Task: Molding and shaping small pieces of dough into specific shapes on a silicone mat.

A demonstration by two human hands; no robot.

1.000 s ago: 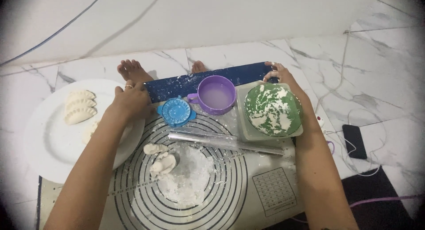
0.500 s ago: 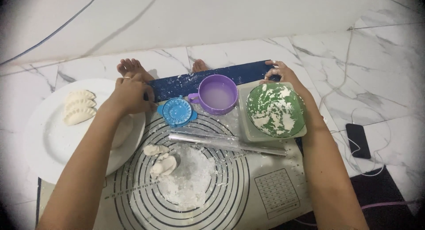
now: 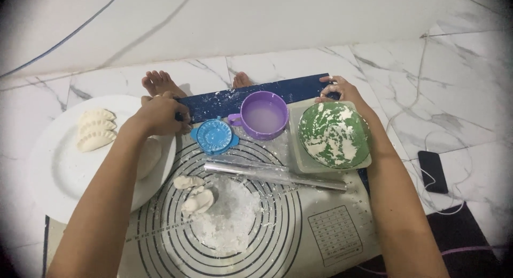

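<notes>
My left hand [image 3: 160,115] is closed on the dark blue far edge [image 3: 251,96] of the baking mat [image 3: 331,230], next to a round blue dumpling press [image 3: 214,136]. My right hand [image 3: 339,88] pinches the same edge at its far right corner, just behind a green bowl [image 3: 334,133] smeared with flour. Between the hands stands a purple cup [image 3: 263,115] holding cloudy water. A rolling pin [image 3: 275,174] lies across the mat, near a flour pile [image 3: 224,219] and small dough pieces [image 3: 195,195].
A white plate [image 3: 53,171] on the left carries three folded dumplings [image 3: 96,129] and a dough lump [image 3: 149,155]. My bare feet [image 3: 157,83] rest beyond the mat. A dark phone [image 3: 433,171] with a cable lies on the marble floor to the right.
My left hand has slid a little farther onto the mat's far edge. The right hand stays at the corner, and the things on the mat have barely shifted.
</notes>
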